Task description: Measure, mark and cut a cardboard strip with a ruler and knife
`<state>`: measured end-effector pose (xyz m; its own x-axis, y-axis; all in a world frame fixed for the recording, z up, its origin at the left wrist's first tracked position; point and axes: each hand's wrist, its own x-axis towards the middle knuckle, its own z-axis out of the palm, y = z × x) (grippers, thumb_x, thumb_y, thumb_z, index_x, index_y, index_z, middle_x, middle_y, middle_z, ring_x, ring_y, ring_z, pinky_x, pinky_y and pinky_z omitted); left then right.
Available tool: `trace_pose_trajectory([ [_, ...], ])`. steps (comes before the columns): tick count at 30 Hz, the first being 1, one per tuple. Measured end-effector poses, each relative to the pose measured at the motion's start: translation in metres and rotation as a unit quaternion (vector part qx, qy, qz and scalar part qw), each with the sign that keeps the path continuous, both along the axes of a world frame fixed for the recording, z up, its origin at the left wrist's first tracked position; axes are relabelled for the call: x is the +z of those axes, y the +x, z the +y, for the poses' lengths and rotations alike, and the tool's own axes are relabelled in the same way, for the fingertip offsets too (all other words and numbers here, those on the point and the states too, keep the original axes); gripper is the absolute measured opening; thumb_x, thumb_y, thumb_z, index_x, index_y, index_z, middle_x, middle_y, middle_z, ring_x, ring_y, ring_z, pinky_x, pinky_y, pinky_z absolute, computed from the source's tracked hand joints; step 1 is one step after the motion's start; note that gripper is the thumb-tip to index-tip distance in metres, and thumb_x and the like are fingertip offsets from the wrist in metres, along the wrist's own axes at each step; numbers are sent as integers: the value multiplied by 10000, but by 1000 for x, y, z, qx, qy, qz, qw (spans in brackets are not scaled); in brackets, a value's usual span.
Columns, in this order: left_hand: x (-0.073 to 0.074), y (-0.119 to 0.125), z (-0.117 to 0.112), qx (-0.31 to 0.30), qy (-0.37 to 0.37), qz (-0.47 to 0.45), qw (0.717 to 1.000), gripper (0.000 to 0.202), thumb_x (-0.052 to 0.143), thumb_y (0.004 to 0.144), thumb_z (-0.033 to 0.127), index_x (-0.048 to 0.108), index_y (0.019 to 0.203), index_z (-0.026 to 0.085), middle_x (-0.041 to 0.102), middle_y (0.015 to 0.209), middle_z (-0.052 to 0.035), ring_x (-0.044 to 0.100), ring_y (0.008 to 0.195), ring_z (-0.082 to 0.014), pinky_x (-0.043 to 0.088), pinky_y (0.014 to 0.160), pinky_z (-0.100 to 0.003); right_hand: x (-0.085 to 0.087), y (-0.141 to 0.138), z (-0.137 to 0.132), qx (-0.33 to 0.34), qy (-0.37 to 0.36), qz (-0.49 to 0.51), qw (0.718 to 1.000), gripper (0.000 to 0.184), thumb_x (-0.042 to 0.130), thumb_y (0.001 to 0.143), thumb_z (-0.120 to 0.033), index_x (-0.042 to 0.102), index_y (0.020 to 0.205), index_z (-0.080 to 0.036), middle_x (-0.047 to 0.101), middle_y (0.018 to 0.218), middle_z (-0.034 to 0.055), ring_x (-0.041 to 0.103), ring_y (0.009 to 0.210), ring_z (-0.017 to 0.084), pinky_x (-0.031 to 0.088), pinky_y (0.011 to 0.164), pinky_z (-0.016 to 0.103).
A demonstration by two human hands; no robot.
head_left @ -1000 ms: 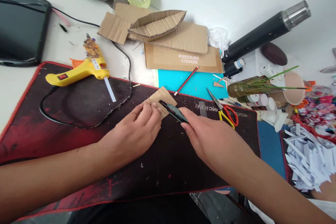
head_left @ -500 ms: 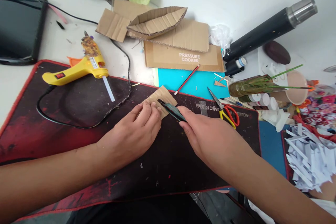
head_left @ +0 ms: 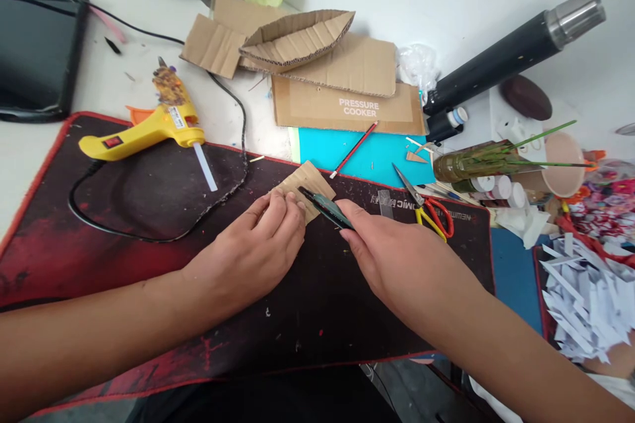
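A small piece of corrugated cardboard [head_left: 308,176] lies on the dark mat, pinned by the bunched fingers of my left hand [head_left: 265,234]. My right hand [head_left: 377,238] is closed around a slim dark tool with a greenish side [head_left: 325,205]; its exact kind is hard to make out. The tool's tip rests at the cardboard, just right of my left fingertips. Part of the cardboard is hidden under my left hand and the tool.
A yellow glue gun [head_left: 143,135] with its cord lies left. Behind are a boat-shaped cardboard form [head_left: 297,43], cardboard sheets [head_left: 307,106] and a red pencil [head_left: 354,149]. Scissors [head_left: 421,201], a dark flask [head_left: 501,56] and paper strips [head_left: 585,297] are on the right.
Both hands, the cardboard and the tool hold nearly the same place. The whole view has shifted very slightly.
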<state>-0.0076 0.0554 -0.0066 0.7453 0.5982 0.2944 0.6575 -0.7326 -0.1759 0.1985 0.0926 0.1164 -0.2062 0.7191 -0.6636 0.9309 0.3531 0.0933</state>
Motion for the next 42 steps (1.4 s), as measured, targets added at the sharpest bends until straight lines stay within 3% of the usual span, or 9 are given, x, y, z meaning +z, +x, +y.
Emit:
trace_pose_trajectory([
  [11, -2, 0, -2, 3, -32, -28, 999, 485, 537, 1066, 170, 636, 1465, -88, 731, 1370, -302, 698, 1316, -400, 579, 1099, -486, 0, 2, 0, 9, 12, 5, 1000, 517, 447, 1185, -338, 512, 1690, -246, 856, 1228, 144, 853, 902, 300, 591, 711, 358],
  [17, 0, 0, -1, -1, -1, -4, 1000, 490, 553, 1049, 172, 648, 1439, -110, 740, 1345, -299, 717, 1258, -412, 597, 1055, -481, -2, 1, 1, 9, 3, -4, 1000, 530, 440, 1188, -337, 487, 1710, -254, 848, 1257, 145, 856, 930, 314, 610, 726, 371],
  [27, 0, 0, -1, -1, -17, -19, 1000, 471, 532, 1060, 162, 649, 1439, -93, 743, 1338, -293, 701, 1292, -399, 580, 1083, -490, -2, 5, -2, 10, 32, 18, 999, 511, 470, 1174, -344, 543, 1672, -257, 865, 1158, 138, 849, 858, 297, 635, 766, 388],
  [42, 1, 0, 0, -2, 2, 1, 1000, 489, 535, 1053, 169, 644, 1438, -111, 743, 1350, -301, 729, 1249, -410, 604, 1059, -482, -1, 3, 1, 23, 10, 1, 1000, 528, 420, 1195, -343, 484, 1711, -255, 844, 1268, 142, 853, 921, 308, 584, 702, 367],
])
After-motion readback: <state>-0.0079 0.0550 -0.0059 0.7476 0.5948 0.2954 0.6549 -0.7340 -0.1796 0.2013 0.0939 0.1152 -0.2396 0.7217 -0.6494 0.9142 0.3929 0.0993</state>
